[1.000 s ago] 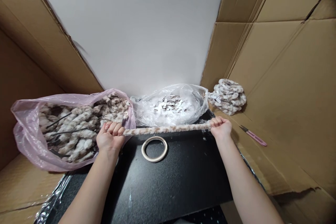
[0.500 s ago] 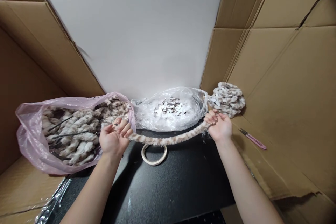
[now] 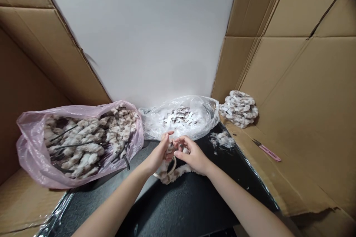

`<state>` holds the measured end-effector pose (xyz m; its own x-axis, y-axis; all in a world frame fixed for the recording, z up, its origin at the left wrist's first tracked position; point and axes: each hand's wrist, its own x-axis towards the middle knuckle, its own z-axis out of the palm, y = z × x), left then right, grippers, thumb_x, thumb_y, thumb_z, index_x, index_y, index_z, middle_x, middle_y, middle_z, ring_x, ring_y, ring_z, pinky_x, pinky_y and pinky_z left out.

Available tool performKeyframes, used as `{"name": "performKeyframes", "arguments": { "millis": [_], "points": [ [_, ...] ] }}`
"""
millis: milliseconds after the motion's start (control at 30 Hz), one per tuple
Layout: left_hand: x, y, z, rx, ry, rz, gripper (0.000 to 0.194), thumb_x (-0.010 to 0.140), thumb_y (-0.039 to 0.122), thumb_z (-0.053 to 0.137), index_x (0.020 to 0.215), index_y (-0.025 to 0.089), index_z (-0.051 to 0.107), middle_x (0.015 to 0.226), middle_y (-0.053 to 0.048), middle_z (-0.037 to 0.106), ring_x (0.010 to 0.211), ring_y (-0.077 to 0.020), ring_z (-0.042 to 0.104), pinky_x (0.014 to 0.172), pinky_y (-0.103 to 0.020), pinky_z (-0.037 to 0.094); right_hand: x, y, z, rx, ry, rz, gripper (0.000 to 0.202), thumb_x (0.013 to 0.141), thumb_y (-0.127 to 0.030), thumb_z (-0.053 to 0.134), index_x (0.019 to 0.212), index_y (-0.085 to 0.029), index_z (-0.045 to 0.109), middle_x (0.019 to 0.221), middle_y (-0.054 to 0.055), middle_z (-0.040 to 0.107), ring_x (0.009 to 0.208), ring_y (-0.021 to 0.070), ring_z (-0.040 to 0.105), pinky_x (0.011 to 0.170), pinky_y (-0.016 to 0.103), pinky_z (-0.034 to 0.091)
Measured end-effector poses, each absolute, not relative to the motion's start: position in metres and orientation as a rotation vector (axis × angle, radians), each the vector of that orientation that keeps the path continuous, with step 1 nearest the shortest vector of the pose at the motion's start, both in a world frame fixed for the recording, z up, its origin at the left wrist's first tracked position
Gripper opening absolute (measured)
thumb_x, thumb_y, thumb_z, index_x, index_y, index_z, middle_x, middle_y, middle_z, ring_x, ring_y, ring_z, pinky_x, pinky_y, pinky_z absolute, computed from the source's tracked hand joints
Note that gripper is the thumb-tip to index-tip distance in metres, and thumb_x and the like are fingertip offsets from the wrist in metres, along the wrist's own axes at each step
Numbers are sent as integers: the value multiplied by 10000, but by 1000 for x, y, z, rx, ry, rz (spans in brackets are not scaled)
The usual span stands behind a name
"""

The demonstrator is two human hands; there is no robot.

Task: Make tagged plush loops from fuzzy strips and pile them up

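Observation:
My left hand [image 3: 159,154] and my right hand [image 3: 193,154] are close together above the dark table, fingers curled around the ends of a brown-and-white furry strip [image 3: 168,178]. Its middle sags in a loop onto the tabletop below them. A cream-coloured ring like a roll of tape [image 3: 174,163] lies beneath, partly covered by the strip and my left hand. Fingers hide most of the two ends. Just behind my hands is a clear plastic bag [image 3: 205,116] with small white tags [image 3: 180,115] in it.
On the left, a pink plastic bag [image 3: 30,137] holds many furry strips [image 3: 80,137] with dark cords. A coiled pile of furry strips [image 3: 240,109] sits at the right. Pink thread snips [image 3: 267,150] lie on cardboard, near loose fluff [image 3: 222,140]. Cardboard walls [image 3: 294,100] flank the table [image 3: 178,207].
Both hands have moved inward from wide apart and now meet at the middle. The furry strip, stretched between them before, now hangs in a loop on the table.

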<state>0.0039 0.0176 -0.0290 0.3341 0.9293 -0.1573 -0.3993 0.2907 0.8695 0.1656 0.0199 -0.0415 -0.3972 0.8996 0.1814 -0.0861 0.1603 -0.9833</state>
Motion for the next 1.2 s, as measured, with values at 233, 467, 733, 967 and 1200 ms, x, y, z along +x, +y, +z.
{"name": "performKeyframes", "arguments": {
  "millis": [233,467,733,967,1200],
  "points": [
    [10,15,-40,879,905,903,806,819,694,492,1475,333,193,849,8,548,501,-85,410,462,-207,278,156,18,-53,-951,-1729,1053,277,701,-234,723,971,-225,665,749,-15,571,676,146,481,643,271,395],
    [9,19,-45,916,814,977,681,714,162,655,1330,324,413,1051,-9,567,712,-112,536,618,-230,440,161,25,-53,-976,-1608,1104,71,773,-228,617,719,-198,583,665,-17,618,630,147,560,660,280,440],
    [5,24,-59,1019,831,815,336,833,474,619,771,147,580,642,18,502,473,-68,433,461,-198,340,172,43,-48,-990,-1602,1120,108,780,-288,632,759,-189,596,686,-17,608,647,135,544,641,263,438],
    [2,28,-69,970,769,756,433,803,589,607,771,168,511,522,102,297,403,-36,227,396,-159,199,174,55,-49,-1045,-1744,1159,213,814,-365,613,859,-163,662,775,25,688,713,151,628,671,273,500],
    [-2,28,-76,889,772,804,432,752,566,669,774,181,474,518,117,275,404,-29,172,375,-148,161,182,110,-31,-1423,-1969,698,146,858,-187,577,917,-157,707,993,77,712,952,200,637,855,309,477]
  ]
}}
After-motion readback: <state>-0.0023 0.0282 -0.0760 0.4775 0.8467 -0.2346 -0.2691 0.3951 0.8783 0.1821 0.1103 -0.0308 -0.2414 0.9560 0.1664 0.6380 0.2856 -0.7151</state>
